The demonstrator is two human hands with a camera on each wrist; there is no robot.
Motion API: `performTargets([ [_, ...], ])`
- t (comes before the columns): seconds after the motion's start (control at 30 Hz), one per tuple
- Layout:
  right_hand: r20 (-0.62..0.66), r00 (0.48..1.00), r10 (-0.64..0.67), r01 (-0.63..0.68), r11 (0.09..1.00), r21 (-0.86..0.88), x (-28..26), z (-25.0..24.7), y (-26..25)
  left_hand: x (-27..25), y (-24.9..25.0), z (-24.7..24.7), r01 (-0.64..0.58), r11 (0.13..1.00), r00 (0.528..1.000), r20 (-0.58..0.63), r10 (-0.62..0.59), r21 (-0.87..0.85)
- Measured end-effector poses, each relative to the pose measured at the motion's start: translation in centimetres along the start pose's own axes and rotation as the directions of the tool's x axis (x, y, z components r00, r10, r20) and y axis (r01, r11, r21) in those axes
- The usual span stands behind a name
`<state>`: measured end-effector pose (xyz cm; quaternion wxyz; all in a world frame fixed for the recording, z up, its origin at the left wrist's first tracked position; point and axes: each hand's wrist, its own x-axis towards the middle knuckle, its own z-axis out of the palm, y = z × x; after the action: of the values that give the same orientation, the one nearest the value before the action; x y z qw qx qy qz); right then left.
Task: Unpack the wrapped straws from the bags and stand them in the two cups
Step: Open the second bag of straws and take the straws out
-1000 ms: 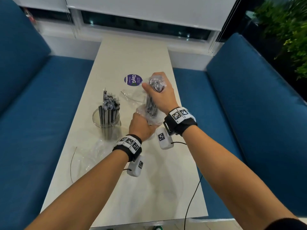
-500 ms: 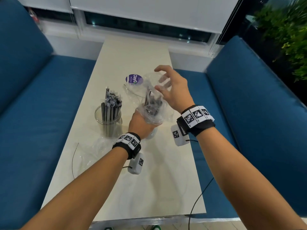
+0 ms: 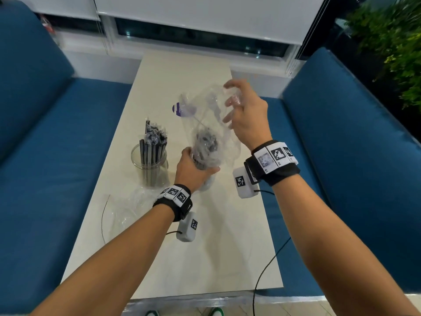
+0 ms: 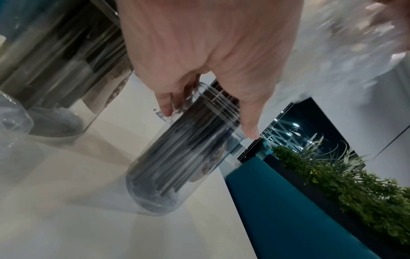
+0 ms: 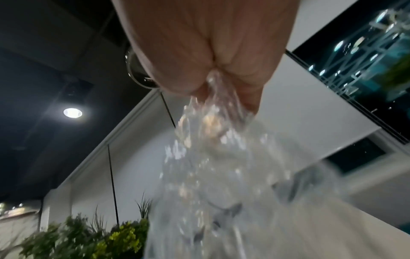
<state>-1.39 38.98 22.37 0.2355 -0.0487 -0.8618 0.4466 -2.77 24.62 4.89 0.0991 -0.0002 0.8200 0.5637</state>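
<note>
A clear cup [image 3: 150, 159] full of dark wrapped straws [image 3: 153, 142] stands left of centre on the cream table [image 3: 182, 69]. My left hand [image 3: 193, 169] curls round the rim of a second clear cup [image 4: 184, 152], which holds a bundle of straws [image 3: 206, 142]. A clear plastic bag [image 3: 211, 110] still drapes over that bundle. My right hand [image 3: 241, 112] pinches the bag's upper end [image 5: 217, 122] and holds it stretched above the straws. The second cup is mostly hidden behind my left hand in the head view.
An empty crumpled bag [image 3: 134, 201] lies on the table near my left wrist. A purple round sticker [image 3: 178, 109] shows through the held bag farther back. Blue sofas [image 3: 57, 144] flank the table on both sides. A thin cable [image 3: 266, 270] trails off the near right edge.
My right hand let go of the top of the straw bundle, took the bag and drew it upward. The left hand stayed low at the cup.
</note>
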Motion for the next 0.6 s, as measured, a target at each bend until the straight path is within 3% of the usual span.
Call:
performTargets([
  [0.07,-0.147,0.985,-0.086,0.084,0.996,-0.022,0.0,-1.0,-0.5,-0.4,0.2,-0.2,-0.006,1.000,1.000,0.010,0.006,-0.009],
  [0.2,-0.268,0.952,-0.148,0.143,0.989,-0.037,-0.4,-3.5,-2.3,-0.4,0.4,-0.4,-0.001,1.000,0.999,0.036,0.000,0.029],
  [0.37,-0.532,0.838,-0.123,0.202,0.975,0.093,-1.7,-7.9,-3.9,-0.9,0.2,-0.9,0.004,0.996,0.999,0.037,-0.007,0.086],
  [0.47,-0.585,0.810,0.022,0.107,0.977,0.185,-3.3,-9.7,-2.8,-2.7,0.4,-1.4,0.027,0.987,0.998,0.059,-0.036,0.158],
  [0.6,-0.560,0.788,0.256,-0.149,0.962,0.230,-7.5,-9.8,1.1,-6.6,-0.6,-1.3,-0.075,0.988,0.980,-0.172,0.097,0.134],
])
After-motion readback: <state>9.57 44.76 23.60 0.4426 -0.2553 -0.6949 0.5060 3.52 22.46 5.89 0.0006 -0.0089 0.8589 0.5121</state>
